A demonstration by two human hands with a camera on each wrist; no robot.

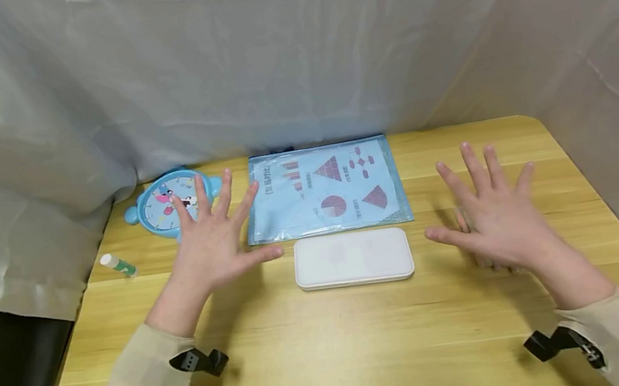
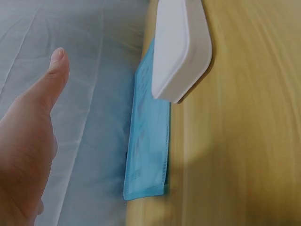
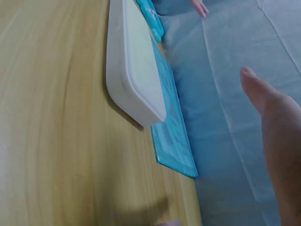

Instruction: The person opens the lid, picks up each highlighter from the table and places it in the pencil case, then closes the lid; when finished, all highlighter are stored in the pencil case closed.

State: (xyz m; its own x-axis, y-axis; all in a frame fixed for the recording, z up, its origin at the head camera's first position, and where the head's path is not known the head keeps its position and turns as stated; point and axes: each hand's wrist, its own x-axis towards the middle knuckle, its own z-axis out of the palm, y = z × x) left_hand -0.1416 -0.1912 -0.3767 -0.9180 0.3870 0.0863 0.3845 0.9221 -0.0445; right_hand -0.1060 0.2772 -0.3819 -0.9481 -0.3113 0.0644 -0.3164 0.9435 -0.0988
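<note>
My left hand (image 1: 211,248) hovers above the table with its fingers spread, holding nothing. It partly covers a blue toy-like clock (image 1: 158,205) with a cartoon face. Over the table's right side, my right hand (image 1: 500,221) is also spread and holds nothing. Beneath it lies a small object (image 1: 462,221), mostly hidden, its kind unclear. Between the hands sits a white rounded case (image 1: 353,258), closed and flat. Directly behind the case lies a blue zip pouch (image 1: 282,213) printed with charts. Both wrist views show a raised thumb apart from the case.
A white and green glue stick (image 1: 119,265) lies at the left, near the table (image 1: 334,356) edge. Grey cloth (image 1: 289,56) hangs behind the table and along its sides. Something black (image 1: 6,372) stands beyond the left edge.
</note>
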